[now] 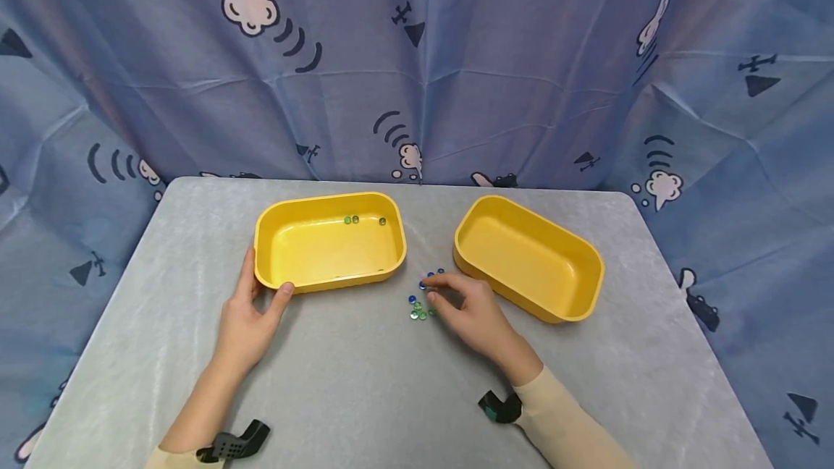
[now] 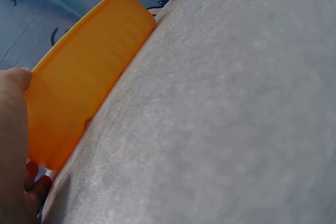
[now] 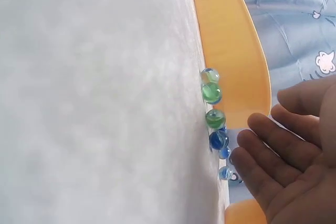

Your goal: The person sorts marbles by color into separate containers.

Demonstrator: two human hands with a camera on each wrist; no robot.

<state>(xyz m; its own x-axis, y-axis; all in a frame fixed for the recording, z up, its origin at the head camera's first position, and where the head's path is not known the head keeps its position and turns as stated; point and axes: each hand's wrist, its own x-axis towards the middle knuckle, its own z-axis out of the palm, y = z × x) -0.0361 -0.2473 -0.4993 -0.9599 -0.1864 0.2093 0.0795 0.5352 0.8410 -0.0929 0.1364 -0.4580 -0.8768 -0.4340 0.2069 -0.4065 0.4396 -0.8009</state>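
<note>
While left hand [image 1: 244, 328] is gripping left yellow tub [image 1: 306, 252], right hand [image 1: 478, 317] is hovering, fingers [image 3: 281, 140] loosely parted, beside glass marbles [image 1: 418, 306]: probably hard, slippery, wanting side pinches.

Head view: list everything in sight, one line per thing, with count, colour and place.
Table: 1, grey, across the lower view
Cloth: blue, printed, behind and beside the table
Left tray: 1, yellow, on the table
Right tray: 1, yellow, on the table
Tray marbles: at least 3, green, in the left tray
Green marbles: at least 4, green, on the table
Blue marbles: at least 4, blue, on the table
Wrist devices: 2, black, at the wrists
Sleeves: 2, cream, on the forearms
Left hand: 1, gripping the left tray's near-left corner
Right hand: 1, over the table marbles
</note>
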